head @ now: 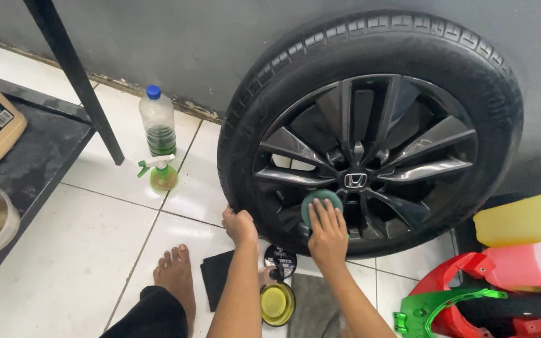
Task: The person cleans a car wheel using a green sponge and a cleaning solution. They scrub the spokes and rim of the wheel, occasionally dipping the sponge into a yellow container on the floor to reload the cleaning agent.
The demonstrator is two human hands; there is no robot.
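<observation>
Hands on a black wheel (370, 131)

Right hand (328, 233) presses a round green pad (318, 201) flat against the spokes; left hand (239, 225) grips the tyre's edge. Below the hands: an open yellow tin (277, 304) and its round dark-labelled lid (281, 258).

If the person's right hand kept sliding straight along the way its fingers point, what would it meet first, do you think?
The right hand points up the wheel, pressing a green round pad on the black rim. It would probably first meet the spoke just above, then the centre cap.
</observation>
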